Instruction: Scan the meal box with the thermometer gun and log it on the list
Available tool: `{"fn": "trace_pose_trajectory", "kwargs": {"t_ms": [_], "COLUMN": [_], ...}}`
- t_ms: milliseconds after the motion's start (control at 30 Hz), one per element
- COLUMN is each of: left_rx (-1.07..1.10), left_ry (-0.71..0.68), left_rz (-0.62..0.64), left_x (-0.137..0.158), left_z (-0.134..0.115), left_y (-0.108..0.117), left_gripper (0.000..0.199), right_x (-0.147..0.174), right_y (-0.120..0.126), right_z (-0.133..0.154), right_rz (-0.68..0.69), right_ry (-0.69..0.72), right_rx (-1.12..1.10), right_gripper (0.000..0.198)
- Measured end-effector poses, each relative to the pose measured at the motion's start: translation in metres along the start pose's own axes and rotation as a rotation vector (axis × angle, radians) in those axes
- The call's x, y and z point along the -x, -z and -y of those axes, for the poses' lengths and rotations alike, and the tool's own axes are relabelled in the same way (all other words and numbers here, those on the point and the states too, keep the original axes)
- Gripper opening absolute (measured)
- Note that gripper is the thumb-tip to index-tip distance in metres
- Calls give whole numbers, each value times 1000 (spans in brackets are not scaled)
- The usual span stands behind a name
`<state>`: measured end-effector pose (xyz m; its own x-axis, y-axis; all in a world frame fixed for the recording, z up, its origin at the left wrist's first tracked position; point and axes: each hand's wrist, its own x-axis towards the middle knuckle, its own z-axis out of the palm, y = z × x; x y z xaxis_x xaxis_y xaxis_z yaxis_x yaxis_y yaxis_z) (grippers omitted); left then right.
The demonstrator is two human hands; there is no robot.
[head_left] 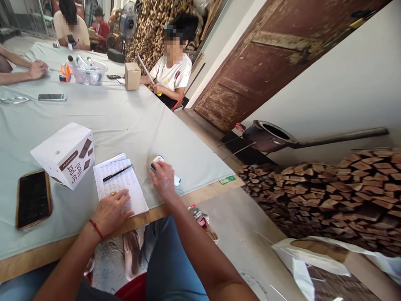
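Note:
My left hand [113, 213] lies on the lower part of some white paper sheets [138, 194], fingers stretched out. The sheets carry rows of handwriting, and a black pen [118, 172] rests across them. To the right, my right hand [163, 179] is closed over a white device with blue trim [177, 180] on the tablecloth; its middle is hidden under my fingers and its exact kind is unclear. Left of the paper stands a white box [64, 154] with brown print. A smartphone [34, 200] in a brown case lies beyond it, dark screen up.
A pale cloth covers the table [125, 121]. Farther back are a plastic basket of bottles [89, 73], a cardboard box [132, 76] and another phone [52, 97]. Several people sit around the table, one person [172, 71] at the right edge. Stacked firewood [341, 188] lines the right wall.

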<state>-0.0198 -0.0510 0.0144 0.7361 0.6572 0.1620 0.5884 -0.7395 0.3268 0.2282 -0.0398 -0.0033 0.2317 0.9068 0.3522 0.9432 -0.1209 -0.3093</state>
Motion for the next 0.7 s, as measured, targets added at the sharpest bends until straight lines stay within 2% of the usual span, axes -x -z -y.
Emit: {"fn": "trace_pose_trajectory", "kwargs": {"t_ms": [67,133,200,300,400,467,567,633,700], "left_rx": [-27,-42,-42,-28,-32,-48,-78,-89,-84], "left_ry": [-17,-31,-34,-33,-39,-40,-37,-31,-24], "left_rz": [12,29,45,45,44,38,15,1,-4], "left_x": [-1,0,0,1,1,1,1,1,1], "left_z": [-4,-6,-7,-7,-8,-9,-11,-12,-12], "left_y": [2,3,4,3,2,0,-1,-2,-3], "left_gripper": [34,39,44,43,40,39,37,35,37], "right_x": [-4,-12,-20,-29,-26,-17,1,12,19], "right_y": [-13,-25,-32,-32,-22,-14,-7,-6,-7], "right_z": [23,44,59,65,61,58,58,59,59], "right_rz": [36,90,138,203,214,142,34,67,162], "right_ry": [175,261,260,242,259,178,-74,-204,-261], "right_rx": [-106,-146,-113,-51,-154,-353,-769,-1014,-1161], "right_gripper": [38,37,36,27,18,16,24,28,29]}}
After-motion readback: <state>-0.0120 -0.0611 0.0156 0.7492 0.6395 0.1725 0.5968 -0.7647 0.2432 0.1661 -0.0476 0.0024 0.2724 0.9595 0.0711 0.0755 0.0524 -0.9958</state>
